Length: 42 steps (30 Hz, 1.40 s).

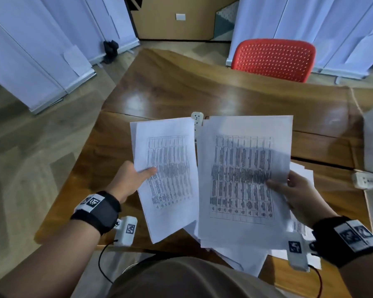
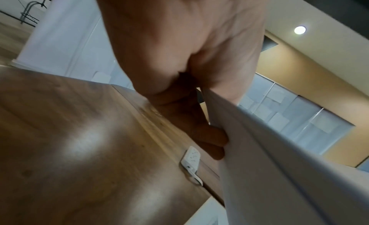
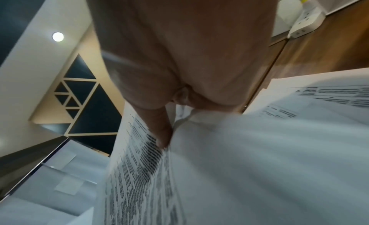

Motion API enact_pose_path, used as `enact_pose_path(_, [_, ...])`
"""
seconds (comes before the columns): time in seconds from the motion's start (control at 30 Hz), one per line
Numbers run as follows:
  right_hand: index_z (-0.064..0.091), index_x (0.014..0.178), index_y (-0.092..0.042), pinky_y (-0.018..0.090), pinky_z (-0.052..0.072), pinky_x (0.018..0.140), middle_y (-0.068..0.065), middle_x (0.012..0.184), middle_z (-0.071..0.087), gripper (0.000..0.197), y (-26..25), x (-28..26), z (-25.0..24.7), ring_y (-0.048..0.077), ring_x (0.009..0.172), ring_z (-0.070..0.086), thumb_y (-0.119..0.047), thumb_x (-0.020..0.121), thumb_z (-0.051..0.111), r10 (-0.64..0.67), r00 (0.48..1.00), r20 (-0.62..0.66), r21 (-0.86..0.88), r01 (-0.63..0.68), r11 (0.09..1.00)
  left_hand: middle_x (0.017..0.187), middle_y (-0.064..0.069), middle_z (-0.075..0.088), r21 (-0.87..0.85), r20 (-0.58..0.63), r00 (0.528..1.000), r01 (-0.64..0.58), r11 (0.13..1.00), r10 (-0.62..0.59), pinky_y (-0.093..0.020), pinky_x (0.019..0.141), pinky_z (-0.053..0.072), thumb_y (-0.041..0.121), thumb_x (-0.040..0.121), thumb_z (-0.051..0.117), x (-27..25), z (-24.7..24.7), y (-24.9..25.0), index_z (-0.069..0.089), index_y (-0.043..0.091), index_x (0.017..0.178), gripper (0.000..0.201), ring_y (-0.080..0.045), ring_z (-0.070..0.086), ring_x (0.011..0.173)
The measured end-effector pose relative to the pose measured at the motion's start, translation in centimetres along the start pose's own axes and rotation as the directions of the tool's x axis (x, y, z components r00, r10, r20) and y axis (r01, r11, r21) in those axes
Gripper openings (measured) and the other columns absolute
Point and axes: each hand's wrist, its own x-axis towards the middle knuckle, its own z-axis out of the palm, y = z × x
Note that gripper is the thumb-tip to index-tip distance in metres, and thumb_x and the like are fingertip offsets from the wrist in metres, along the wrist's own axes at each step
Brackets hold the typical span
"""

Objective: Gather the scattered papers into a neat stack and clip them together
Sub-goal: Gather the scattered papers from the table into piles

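My left hand [image 1: 134, 179] pinches a small sheaf of printed papers [image 1: 166, 168] by its left edge, thumb on top, and holds it lifted off the wooden table [image 1: 181, 93]. In the left wrist view the fingers [image 2: 211, 138] press under that sheaf [image 2: 269, 165]. My right hand [image 1: 293, 188] grips a second, larger sheaf [image 1: 243, 175] at its right edge, thumb [image 3: 161, 130] on the printed face [image 3: 139, 173]. More loose sheets [image 1: 241, 257] lie under it near the table's front edge. No clip is in sight.
A white power strip [image 1: 197, 120] lies on the table behind the papers, also seen in the left wrist view [image 2: 190, 160]. Another power strip [image 1: 368, 179] sits at the right edge. A red chair [image 1: 274, 59] stands at the far side.
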Motion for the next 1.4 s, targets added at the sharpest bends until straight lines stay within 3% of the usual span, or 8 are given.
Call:
enact_pose_path(0.13, [0.073, 0.088, -0.017, 0.039, 0.059, 0.07, 0.007, 0.078, 0.078, 0.014, 2.1, 2.0, 0.0, 0.03, 0.076, 0.073, -0.004, 0.09, 0.077, -0.063, 0.996, -0.068, -0.355, 0.035, 0.934, 0.116, -0.005, 0.082, -0.013, -0.019, 1.0, -0.01, 1.0, 0.01, -0.049, 0.098, 0.062, 0.021, 0.093, 0.083, 0.0, 0.3, 0.6, 0.08, 0.01, 0.12, 0.03, -0.022, 0.08, 0.103])
enact_pose_path(0.23, [0.062, 0.078, -0.018, 0.042, 0.055, 0.07, 0.006, 0.075, 0.067, 0.018, 5.6, 3.9, 0.7, 0.033, 0.079, 0.069, -0.013, 0.094, 0.069, 0.017, 1.0, -0.003, -0.717, -0.014, 0.697, 0.117, -0.003, 0.082, 0.033, -0.064, 0.998, 0.023, 0.999, -0.021, -0.05, 0.096, 0.063, 0.025, 0.093, 0.083, -0.3, -0.6, -0.2, 0.079, 0.013, 0.122, 0.031, -0.022, 0.079, 0.103])
enact_pose_path(0.5, [0.063, 0.128, -0.012, 0.059, 0.045, 0.109, 0.021, 0.154, 0.039, 0.037, 10.0, 5.2, 5.3, 0.044, 0.136, 0.045, -0.023, 0.093, 0.063, -0.011, 1.0, 0.012, -0.949, 0.015, 0.315, 0.108, -0.005, 0.08, 0.112, -0.164, 0.984, 0.095, 0.989, -0.076, -0.044, 0.092, 0.061, 0.02, 0.094, 0.082, -1.6, -3.7, -3.0, 0.077, 0.006, 0.123, 0.033, -0.026, 0.077, 0.098])
enact_pose_path(0.77, [0.056, 0.123, -0.012, 0.051, 0.053, 0.091, 0.015, 0.125, 0.058, 0.042, 9.6, 6.4, 5.1, 0.036, 0.11, 0.056, -0.033, 0.09, 0.072, -0.006, 1.0, 0.004, -0.897, 0.006, 0.442, 0.1, -0.001, 0.078, 0.093, -0.179, 0.976, 0.144, 0.985, -0.126, -0.04, 0.085, 0.062, 0.024, 0.094, 0.083, -1.1, -4.3, -3.2, 0.077, 0.009, 0.118, 0.029, -0.017, 0.075, 0.09])
enact_pose_path(0.93, [0.04, 0.129, -0.023, 0.035, 0.049, 0.071, -0.002, 0.103, 0.059, 0.063, 8.6, 4.9, 4.9, 0.024, 0.087, 0.062, -0.037, 0.085, 0.083, 0.035, 0.999, -0.022, -0.72, -0.04, 0.693, 0.092, 0.01, 0.073, 0.097, -0.154, 0.98, 0.138, 0.986, -0.122, -0.029, 0.069, 0.055, 0.023, 0.096, 0.08, -1.1, -4.1, -3.3, 0.073, 0.021, 0.105, 0.012, -0.011, 0.072, 0.088])
enact_pose_path(1.1, [0.056, 0.094, -0.028, 0.018, 0.04, 0.064, -0.004, 0.098, 0.061, 0.011, 9.7, 1.3, 7.1, 0.019, 0.088, 0.063, -0.025, 0.095, 0.066, -0.014, 0.972, 0.234, -0.803, 0.202, 0.56, 0.093, 0.012, 0.072, 0.107, -0.138, 0.983, 0.135, 0.985, -0.119, -0.032, 0.074, 0.057, 0.021, 0.096, 0.079, -0.8, -3.9, -4.0, 0.073, 0.022, 0.109, 0.014, -0.015, 0.073, 0.094])
enact_pose_path(1.2, [0.056, 0.09, -0.031, 0.008, 0.042, 0.061, -0.014, 0.089, 0.064, 0.018, 10.7, -1.2, 8.7, 0.01, 0.079, 0.064, -0.016, 0.098, 0.062, -0.017, 0.949, 0.316, -0.786, 0.271, 0.556, 0.102, 0.0, 0.077, 0.132, -0.148, 0.979, 0.158, 0.978, -0.138, -0.046, 0.088, 0.061, 0.021, 0.096, 0.08, -0.2, -3.9, -4.6, 0.076, 0.011, 0.121, 0.028, -0.024, 0.075, 0.096])
enact_pose_path(1.4, [0.051, 0.099, -0.017, 0.036, 0.047, 0.075, 0.01, 0.093, 0.06, 0.009, 10.9, -1.2, 5.5, 0.032, 0.088, 0.06, -0.018, 0.098, 0.059, 0.142, 0.981, -0.135, -0.581, -0.194, 0.79, 0.114, -0.01, 0.08, 0.156, -0.144, 0.98, 0.157, 0.975, -0.135, -0.056, 0.094, 0.061, 0.02, 0.094, 0.081, 1.2, -4.2, -4.8, 0.076, 0.006, 0.122, 0.032, -0.031, 0.077, 0.1])
